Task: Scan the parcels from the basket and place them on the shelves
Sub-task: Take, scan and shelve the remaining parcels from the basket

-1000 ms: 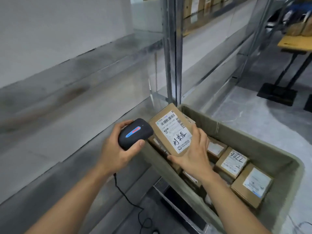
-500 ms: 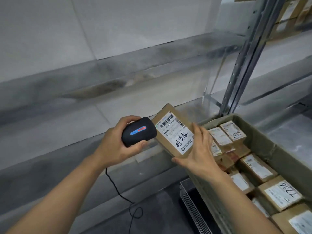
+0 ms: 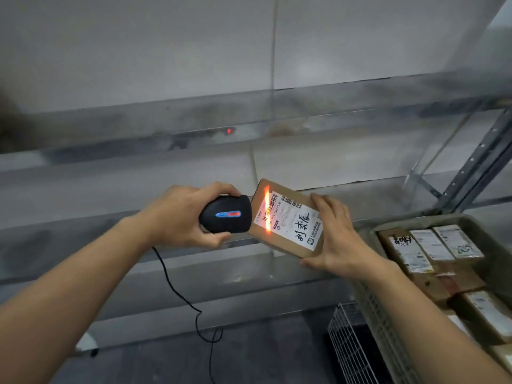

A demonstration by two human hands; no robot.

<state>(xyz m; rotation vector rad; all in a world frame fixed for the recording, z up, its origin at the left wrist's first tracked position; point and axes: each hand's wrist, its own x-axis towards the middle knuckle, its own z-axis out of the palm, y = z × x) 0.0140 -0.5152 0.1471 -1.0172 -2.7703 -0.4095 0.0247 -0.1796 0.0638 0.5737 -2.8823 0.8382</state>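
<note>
While the left hand (image 3: pixel 182 214) grips the corded scanner (image 3: pixel 225 213), fingers curled over its top and thumb under it, the right hand (image 3: pixel 336 239) holds a flat cardboard parcel (image 3: pixel 288 217) by its near right edge, thumb beneath, fingers laid along the side. Scanner nose sits just beside the parcel's far left corner. An orange beam falls across the barcode on the label (image 3: pixel 291 220). Right of that grip, the basket (image 3: pixel 368 295) holds more labelled parcels. Beyond both hands run the grey shelves (image 3: pixel 194 176), bare where visible.

Risks, as judged: the edge-only hold could let the parcel tilt, throwing the beam off the barcode. The trailing cable (image 3: pixel 177 289) could snag on the shelf lip.
</note>
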